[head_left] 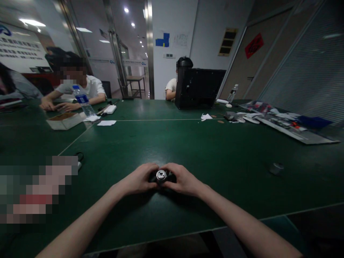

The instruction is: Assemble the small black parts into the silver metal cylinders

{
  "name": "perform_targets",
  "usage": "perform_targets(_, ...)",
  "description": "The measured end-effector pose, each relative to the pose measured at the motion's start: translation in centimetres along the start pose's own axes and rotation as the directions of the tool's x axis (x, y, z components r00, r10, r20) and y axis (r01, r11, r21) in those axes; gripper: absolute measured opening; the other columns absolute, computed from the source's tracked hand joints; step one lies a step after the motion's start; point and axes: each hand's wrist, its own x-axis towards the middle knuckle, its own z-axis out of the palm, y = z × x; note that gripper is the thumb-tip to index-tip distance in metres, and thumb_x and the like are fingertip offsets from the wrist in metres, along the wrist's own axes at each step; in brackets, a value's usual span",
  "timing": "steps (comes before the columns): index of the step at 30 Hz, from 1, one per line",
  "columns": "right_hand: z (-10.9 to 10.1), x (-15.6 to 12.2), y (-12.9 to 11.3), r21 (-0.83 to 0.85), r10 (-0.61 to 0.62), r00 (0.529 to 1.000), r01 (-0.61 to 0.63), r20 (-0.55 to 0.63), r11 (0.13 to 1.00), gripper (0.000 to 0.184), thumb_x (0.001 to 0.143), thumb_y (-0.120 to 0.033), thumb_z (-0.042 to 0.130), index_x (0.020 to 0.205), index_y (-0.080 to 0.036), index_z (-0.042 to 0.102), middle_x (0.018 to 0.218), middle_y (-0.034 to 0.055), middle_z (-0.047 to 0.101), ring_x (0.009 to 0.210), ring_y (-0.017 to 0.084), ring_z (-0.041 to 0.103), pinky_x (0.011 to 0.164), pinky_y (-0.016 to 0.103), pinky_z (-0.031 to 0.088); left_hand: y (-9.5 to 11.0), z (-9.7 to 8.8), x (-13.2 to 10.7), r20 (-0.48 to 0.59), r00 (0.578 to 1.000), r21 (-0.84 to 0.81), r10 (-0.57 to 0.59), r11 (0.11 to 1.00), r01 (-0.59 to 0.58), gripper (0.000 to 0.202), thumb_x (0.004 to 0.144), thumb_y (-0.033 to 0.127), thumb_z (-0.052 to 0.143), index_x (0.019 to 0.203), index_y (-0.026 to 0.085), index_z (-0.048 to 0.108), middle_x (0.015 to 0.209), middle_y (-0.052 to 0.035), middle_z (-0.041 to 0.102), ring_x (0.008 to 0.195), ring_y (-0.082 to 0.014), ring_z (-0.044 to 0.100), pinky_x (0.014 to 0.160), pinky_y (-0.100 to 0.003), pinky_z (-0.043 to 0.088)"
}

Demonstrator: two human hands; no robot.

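Note:
Both hands meet near the middle of the green table, around a small upright cylinder (161, 175) with a round silvery metal top. Small dark marks or holes show in that top, but its exact kind is unclear. My left hand (139, 178) curls around it from the left, thumb toward me. From the right, my right hand (184, 178) closes on it in the same way, fingers at the far side. Something dark shows inside the curl of the fingers, and the cylinder's lower part is hidden. Farther right, apart from both hands, stands a small grey cylindrical piece (276, 167).
The green table (150, 138) spreads ahead. At the far left are an open box (66, 122) and a water bottle (82, 101). A black case (201, 87) stands at the back. A cluttered board (301, 134) lies right. Two people (92, 86) (171, 87) sit opposite.

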Motion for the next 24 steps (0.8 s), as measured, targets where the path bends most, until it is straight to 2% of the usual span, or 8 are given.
perform_targets(9, -0.4, 0.3, 0.1, 0.147, 0.155, 0.984, -0.141, -0.089, 0.979, 0.029, 0.072, -0.031, 0.069, 0.097, -0.018, 0.062, 0.089, 0.0019, 0.066, 0.080, 0.015, 0.059, 0.073, 0.027, 0.045, -0.1, -0.2, -0.5, 0.040, 0.996, -0.053, -0.078, 0.995, 0.080, 0.066, 0.059, 0.051, 0.077, 0.112, 0.022, 0.053, 0.110, -0.0055, 0.057, 0.100, -0.0268, 0.052, 0.084, -0.035, 0.040)
perform_targets(13, -2.1, -0.5, -0.8, 0.164, 0.187, 0.965, -0.157, -0.183, 0.974, 0.029, 0.071, -0.030, 0.070, 0.096, -0.019, 0.059, 0.092, 0.0027, 0.066, 0.083, 0.016, 0.060, 0.076, 0.030, 0.047, 0.2, -0.5, -0.6, 0.084, 0.991, -0.058, -0.104, 0.992, 0.109, 0.071, 0.057, 0.053, 0.077, 0.116, 0.023, 0.052, 0.114, -0.0063, 0.055, 0.104, -0.0284, 0.051, 0.086, -0.037, 0.041)
perform_targets(16, -4.0, -3.3, -1.4, 0.214, 0.263, 0.914, -0.203, -0.309, 0.956, 0.031, 0.073, -0.033, 0.067, 0.098, -0.020, 0.055, 0.105, 0.0064, 0.065, 0.093, 0.019, 0.061, 0.084, 0.035, 0.048, 0.5, -0.7, -0.7, 0.104, 0.990, -0.083, -0.093, 0.991, 0.102, 0.070, 0.059, 0.053, 0.076, 0.117, 0.024, 0.052, 0.116, -0.0065, 0.055, 0.106, -0.0281, 0.050, 0.089, -0.039, 0.040)
perform_targets(18, -5.5, -6.4, -0.9, 0.211, 0.345, 0.828, -0.278, -0.443, 0.937, 0.034, 0.074, -0.038, 0.066, 0.101, -0.020, 0.053, 0.109, 0.0088, 0.064, 0.097, 0.022, 0.062, 0.087, 0.039, 0.048, 0.6, -0.8, -0.7, 0.115, 0.989, -0.090, -0.092, 0.991, 0.103, 0.069, 0.059, 0.054, 0.075, 0.117, 0.023, 0.052, 0.117, -0.0065, 0.054, 0.107, -0.0281, 0.050, 0.090, -0.039, 0.040)
perform_targets(19, -6.3, -8.4, -0.4, 0.176, 0.382, 0.748, -0.343, -0.543, 0.923, 0.038, 0.073, -0.041, 0.066, 0.102, -0.020, 0.053, 0.107, 0.0096, 0.065, 0.097, 0.023, 0.062, 0.087, 0.041, 0.048, 0.7, -0.9, -0.7, 0.118, 0.989, -0.090, -0.093, 0.991, 0.104, 0.069, 0.060, 0.054, 0.075, 0.117, 0.023, 0.052, 0.117, -0.0064, 0.054, 0.107, -0.0280, 0.050, 0.090, -0.039, 0.040)
perform_targets(20, -7.1, -10.5, 0.4, 0.129, 0.403, 0.649, -0.427, -0.645, 0.895, 0.042, 0.070, -0.044, 0.067, 0.103, -0.021, 0.053, 0.106, 0.0102, 0.065, 0.098, 0.025, 0.062, 0.088, 0.044, 0.047, 0.7, -0.9, -0.7, 0.120, 0.989, -0.088, -0.092, 0.991, 0.103, 0.068, 0.061, 0.054, 0.075, 0.117, 0.023, 0.052, 0.117, -0.0062, 0.054, 0.107, -0.0280, 0.050, 0.090, -0.039, 0.039)
perform_targets(22, -8.7, -15.4, 2.5, 0.076, 0.382, 0.386, -0.613, -0.840, 0.787, 0.051, 0.064, -0.051, 0.069, 0.103, -0.021, 0.056, 0.103, 0.0123, 0.065, 0.095, 0.030, 0.062, 0.084, 0.049, 0.048, 0.8, -0.9, -0.7, 0.117, 0.989, -0.086, -0.093, 0.991, 0.103, 0.066, 0.062, 0.053, 0.074, 0.117, 0.024, 0.053, 0.118, -0.0060, 0.053, 0.109, -0.0282, 0.049, 0.091, -0.039, 0.038)
perform_targets(24, -10.2, -20.5, 5.1, 0.132, 0.342, 0.149, -0.727, -0.928, 0.674, 0.052, 0.064, -0.054, 0.067, 0.106, -0.024, 0.058, 0.101, 0.0154, 0.065, 0.092, 0.033, 0.063, 0.076, 0.050, 0.050, 0.9, -0.9, -0.8, 0.115, 0.989, -0.081, -0.096, 0.991, 0.106, 0.065, 0.062, 0.053, 0.074, 0.116, 0.025, 0.053, 0.119, -0.0058, 0.053, 0.109, -0.0283, 0.048, 0.092, -0.039, 0.038)
